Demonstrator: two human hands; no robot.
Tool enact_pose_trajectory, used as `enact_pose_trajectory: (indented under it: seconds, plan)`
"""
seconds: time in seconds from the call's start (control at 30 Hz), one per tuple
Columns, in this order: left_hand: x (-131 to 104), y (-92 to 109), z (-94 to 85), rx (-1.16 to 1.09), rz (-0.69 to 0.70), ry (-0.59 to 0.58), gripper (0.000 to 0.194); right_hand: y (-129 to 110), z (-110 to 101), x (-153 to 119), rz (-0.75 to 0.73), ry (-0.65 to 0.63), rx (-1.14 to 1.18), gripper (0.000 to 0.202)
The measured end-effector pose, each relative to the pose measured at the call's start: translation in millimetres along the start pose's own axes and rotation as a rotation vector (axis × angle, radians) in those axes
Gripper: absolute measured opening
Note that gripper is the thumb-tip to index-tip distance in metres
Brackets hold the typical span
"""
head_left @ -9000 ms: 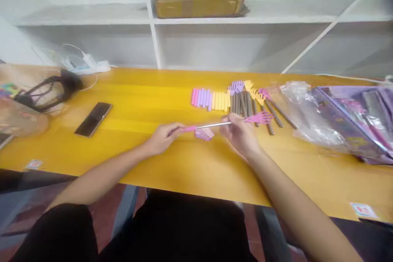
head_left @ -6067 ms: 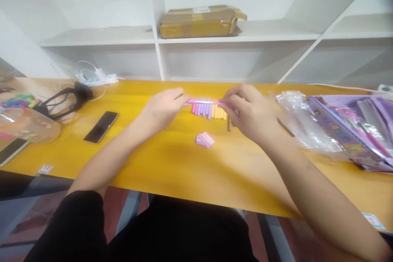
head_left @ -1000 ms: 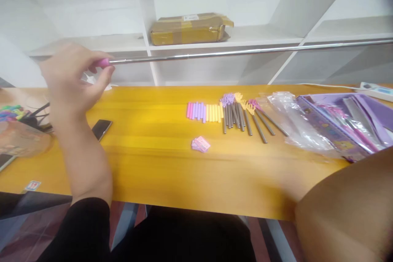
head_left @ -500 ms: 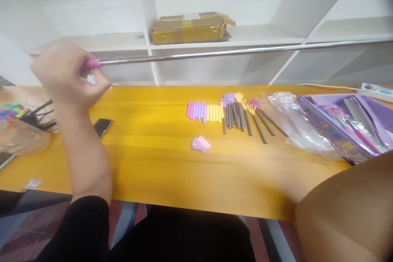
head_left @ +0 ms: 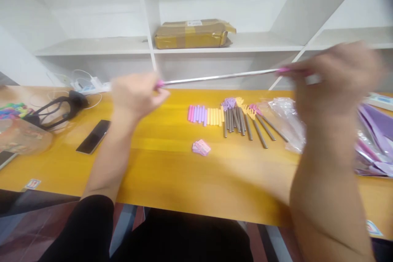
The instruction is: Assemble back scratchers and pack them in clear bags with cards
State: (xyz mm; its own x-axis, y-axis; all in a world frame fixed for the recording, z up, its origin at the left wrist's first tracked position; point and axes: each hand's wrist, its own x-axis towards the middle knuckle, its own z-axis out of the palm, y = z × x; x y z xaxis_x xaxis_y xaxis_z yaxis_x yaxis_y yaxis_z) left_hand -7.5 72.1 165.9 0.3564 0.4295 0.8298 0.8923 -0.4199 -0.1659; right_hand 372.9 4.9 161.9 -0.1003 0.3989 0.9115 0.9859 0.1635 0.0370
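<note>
My left hand [head_left: 133, 94] is closed around one pink end of a thin silver telescopic back scratcher [head_left: 219, 77]. At its other pink end, my right hand [head_left: 337, 73] is closed too, blurred by motion. The rod stretches nearly level between both hands, above the table's far part. Below it lie several metal rods [head_left: 236, 120] with purple, yellow and pink claw heads [head_left: 229, 103]. Beside them is a row of short pink, purple and yellow sleeves [head_left: 202, 114]. A small pile of pink cards [head_left: 201, 147] lies nearer to me.
White shelves behind the table [head_left: 172, 184] hold a taped cardboard box [head_left: 195, 35]. A phone [head_left: 93, 136], black glasses-like gear [head_left: 61, 108] and a tub of colourful items [head_left: 24, 135] stand left. Clear plastic bags [head_left: 287, 118] and a purple pouch [head_left: 376, 131] lie right.
The rod has become much shorter between my hands. My left hand has moved right and slightly down; my right hand has come into view at the other end.
</note>
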Motion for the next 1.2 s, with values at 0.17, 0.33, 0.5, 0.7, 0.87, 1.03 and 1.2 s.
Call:
enact_pose_trajectory:
  seconds: [0.17,0.33,0.5,0.7,0.87,1.03,1.2]
  plan:
    - [-12,69,16.3,-0.149,0.071,-0.086,0.013,-82,26,-18,-0.217,-0.099,0.132,0.024]
    - [-18,68,6.0,-0.118,0.119,-0.113,0.016,-81,21,-22,-0.220,-0.168,0.197,0.020]
    - [-18,70,4.3,-0.098,0.127,-0.142,0.020,-71,16,-18,-0.281,-0.221,0.265,0.016]
    - [-18,67,5.0,-0.140,0.132,-0.145,0.022,-76,12,-18,-0.279,-0.228,0.275,0.018]
    - [-18,67,5.3,-0.163,0.123,-0.154,0.022,-74,12,-18,-0.289,-0.230,0.271,0.014]
    - [-17,66,3.0,-0.178,0.113,-0.178,0.021,-73,11,-18,-0.296,-0.239,0.271,0.013]
    - [-17,65,2.4,-0.176,0.116,-0.195,0.021,-74,12,-19,-0.307,-0.236,0.257,0.020]
